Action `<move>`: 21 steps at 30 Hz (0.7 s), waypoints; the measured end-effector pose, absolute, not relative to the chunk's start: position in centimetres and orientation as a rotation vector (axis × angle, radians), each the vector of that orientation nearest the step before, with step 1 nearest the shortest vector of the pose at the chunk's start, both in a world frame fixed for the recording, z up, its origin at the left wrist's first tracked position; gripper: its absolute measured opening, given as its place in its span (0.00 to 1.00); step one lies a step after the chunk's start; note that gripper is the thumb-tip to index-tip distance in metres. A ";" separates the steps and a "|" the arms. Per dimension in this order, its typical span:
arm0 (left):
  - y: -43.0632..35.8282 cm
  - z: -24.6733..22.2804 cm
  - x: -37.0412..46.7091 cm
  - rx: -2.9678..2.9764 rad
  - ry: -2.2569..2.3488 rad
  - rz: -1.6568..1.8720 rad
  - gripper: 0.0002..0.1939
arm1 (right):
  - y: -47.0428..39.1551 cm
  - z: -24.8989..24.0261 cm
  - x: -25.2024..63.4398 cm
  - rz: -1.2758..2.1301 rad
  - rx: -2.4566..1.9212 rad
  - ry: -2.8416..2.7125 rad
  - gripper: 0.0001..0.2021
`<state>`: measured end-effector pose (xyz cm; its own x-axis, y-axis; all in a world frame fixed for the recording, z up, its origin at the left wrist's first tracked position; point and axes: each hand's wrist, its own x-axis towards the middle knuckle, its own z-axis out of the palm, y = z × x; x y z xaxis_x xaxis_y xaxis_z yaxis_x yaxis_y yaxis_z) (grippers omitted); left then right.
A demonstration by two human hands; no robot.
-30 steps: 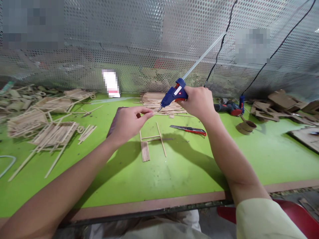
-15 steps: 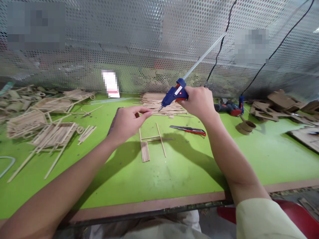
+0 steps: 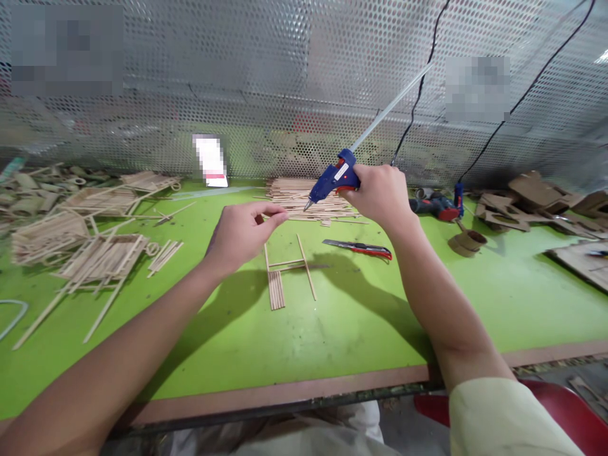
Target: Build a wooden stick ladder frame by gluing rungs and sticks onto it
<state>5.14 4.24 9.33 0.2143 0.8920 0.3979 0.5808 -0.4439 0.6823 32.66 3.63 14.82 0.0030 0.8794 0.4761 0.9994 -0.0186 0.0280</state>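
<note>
My right hand (image 3: 382,193) grips a blue hot glue gun (image 3: 335,177) by its handle, nozzle tilted down to the left. A long clear glue stick (image 3: 392,106) rises from its back. Just left of the nozzle, thumb and fingertips pinched together, is my left hand (image 3: 244,234); what they hold, if anything, I cannot make out. Below the hands, a small frame of thin wooden sticks (image 3: 307,269) lies on the green table (image 3: 342,342), with several short sticks (image 3: 277,290) side by side at its lower left. A utility knife (image 3: 358,249) with its blade out lies to the right.
A pile of thin sticks (image 3: 285,190) lies behind the hands. Wooden cart-like models (image 3: 102,256) and bamboo pieces (image 3: 28,199) crowd the left. At right are a power tool (image 3: 437,208), a bamboo ring (image 3: 468,242) and cardboard (image 3: 536,193). A perforated metal screen (image 3: 266,82) stands behind.
Almost nothing differs. My left hand has shifted very slightly left, and the glue gun stays at nearly the same spot near its fingertips.
</note>
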 end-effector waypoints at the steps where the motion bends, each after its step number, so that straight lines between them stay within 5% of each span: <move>1: 4.2 9.3 5.1 2.109 1.365 1.099 0.15 | 3.6 14.8 32.7 -0.529 -1.967 -1.945 0.14; 21: 4.0 9.8 5.3 2.081 1.322 1.153 0.11 | 3.8 14.8 33.2 -0.558 -1.963 -1.932 0.13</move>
<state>5.28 3.99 9.79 0.2058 0.8831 0.4217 0.5378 -0.4621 0.7052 33.16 3.83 14.82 0.0036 0.8697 0.4935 0.9989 -0.0259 0.0385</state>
